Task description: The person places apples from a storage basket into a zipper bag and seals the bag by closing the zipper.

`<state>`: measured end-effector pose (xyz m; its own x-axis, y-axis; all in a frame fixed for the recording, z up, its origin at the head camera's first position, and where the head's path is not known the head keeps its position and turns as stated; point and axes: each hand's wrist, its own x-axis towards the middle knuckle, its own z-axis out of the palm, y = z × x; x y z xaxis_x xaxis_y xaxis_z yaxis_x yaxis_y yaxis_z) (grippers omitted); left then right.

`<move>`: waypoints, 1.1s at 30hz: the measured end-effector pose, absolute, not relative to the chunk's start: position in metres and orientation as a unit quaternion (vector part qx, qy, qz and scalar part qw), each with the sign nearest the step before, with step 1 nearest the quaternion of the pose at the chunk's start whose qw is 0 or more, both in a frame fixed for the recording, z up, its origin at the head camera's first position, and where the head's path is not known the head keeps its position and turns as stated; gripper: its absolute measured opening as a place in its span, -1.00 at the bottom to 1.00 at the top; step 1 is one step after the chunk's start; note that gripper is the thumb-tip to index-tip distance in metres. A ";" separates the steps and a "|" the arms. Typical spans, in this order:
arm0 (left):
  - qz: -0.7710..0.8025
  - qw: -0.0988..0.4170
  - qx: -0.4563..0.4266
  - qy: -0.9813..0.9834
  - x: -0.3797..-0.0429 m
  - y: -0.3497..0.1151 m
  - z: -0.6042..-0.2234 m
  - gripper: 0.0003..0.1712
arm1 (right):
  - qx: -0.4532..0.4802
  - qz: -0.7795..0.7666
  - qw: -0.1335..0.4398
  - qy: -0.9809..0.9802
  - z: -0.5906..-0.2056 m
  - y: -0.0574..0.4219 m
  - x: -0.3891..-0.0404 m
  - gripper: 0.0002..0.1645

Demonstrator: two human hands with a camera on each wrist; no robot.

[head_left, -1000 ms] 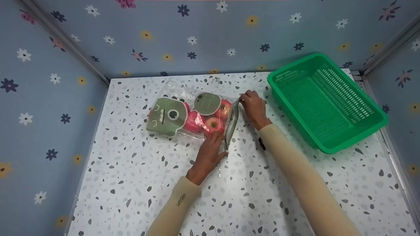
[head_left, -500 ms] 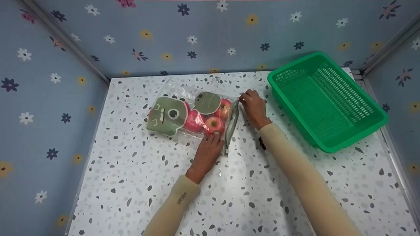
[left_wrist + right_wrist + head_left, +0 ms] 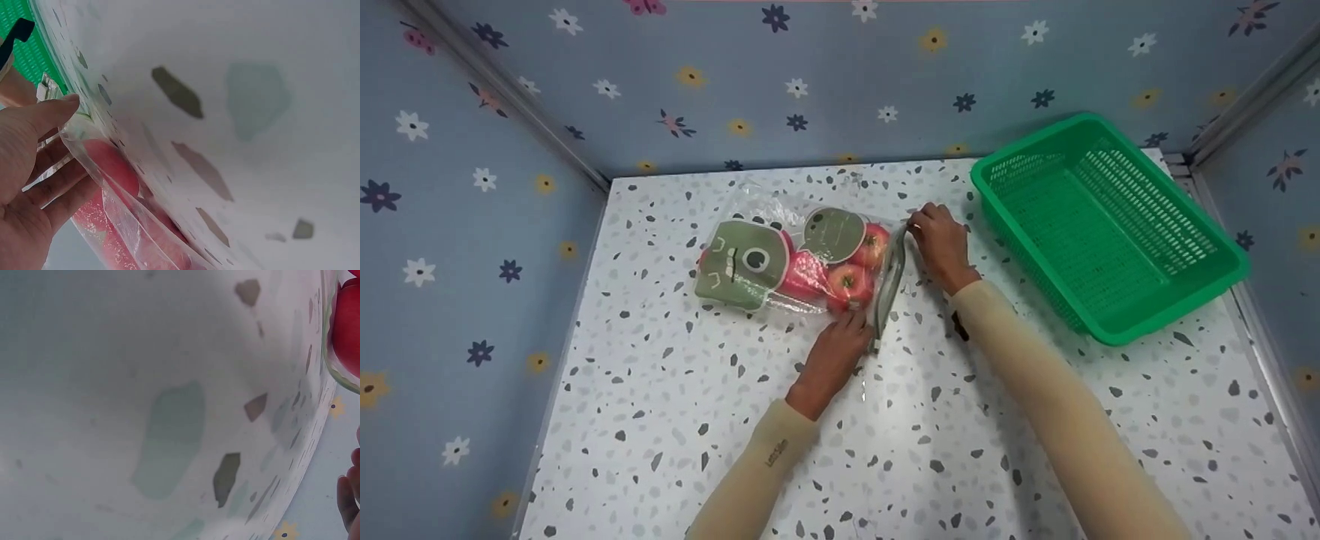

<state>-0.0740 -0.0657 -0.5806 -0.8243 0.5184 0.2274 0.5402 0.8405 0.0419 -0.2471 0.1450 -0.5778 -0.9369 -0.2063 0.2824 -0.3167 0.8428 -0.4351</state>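
Observation:
A clear zip bag (image 3: 787, 214), printed with a green one-eyed monster, lies on its side with several red apples (image 3: 847, 282) inside. Its grey-green zip edge (image 3: 891, 289) faces right, with the mouth slightly parted. At the far end of that edge, my right hand (image 3: 941, 244) pinches the corner. My left hand (image 3: 832, 356) touches the near side of the bag by the lower zip corner. The left wrist view has its fingers (image 3: 70, 183) nearly straight against the plastic beside an apple (image 3: 112, 166). Only fingertips (image 3: 347, 495) of the right hand enter the right wrist view.
A green plastic basket (image 3: 1110, 330) with slotted walls stands at the back right of the speckled white table (image 3: 660, 450). Flower-patterned panels (image 3: 840, 97) rise behind and on both sides. A small black item (image 3: 960, 327) shows beside the right wrist.
My left fingers have slipped down off the front apple to the bag's near edge, and the thumb has left the lower zip corner. My right hand holds its place.

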 end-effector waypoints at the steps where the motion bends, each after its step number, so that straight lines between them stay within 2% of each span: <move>1: -0.059 0.100 -0.277 -0.954 -0.074 -0.066 -0.580 -0.59 | 0.138 0.244 0.113 -0.953 -0.578 0.145 -0.247 -0.86; 3: -0.067 0.096 -0.279 -0.953 -0.073 -0.067 -0.579 -0.58 | 0.139 0.245 0.114 -0.953 -0.578 0.146 -0.247 -0.87; 10: -0.074 0.110 -0.291 -0.948 -0.072 -0.072 -0.577 -0.76 | 0.144 0.239 0.114 -0.953 -0.579 0.147 -0.247 -0.87; 17: -0.111 0.139 -0.305 -0.936 -0.074 -0.079 -0.576 -0.78 | 0.145 0.234 0.112 -0.955 -0.576 0.150 -0.246 -0.87; 25: -0.209 0.116 -0.280 -0.930 -0.072 -0.084 -0.570 -0.79 | 0.148 0.224 0.110 -0.957 -0.574 0.155 -0.242 -0.84; 33: -0.285 0.135 -0.248 -0.916 -0.072 -0.086 -0.561 -0.77 | 0.154 0.230 0.135 -0.952 -0.570 0.161 -0.238 -0.85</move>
<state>-0.0717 -0.0860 -0.5611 -0.8405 0.3782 0.3881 0.5315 0.7147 0.4546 -0.2376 0.1610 -0.5704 -0.9163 -0.2314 0.3270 -0.3551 0.8470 -0.3956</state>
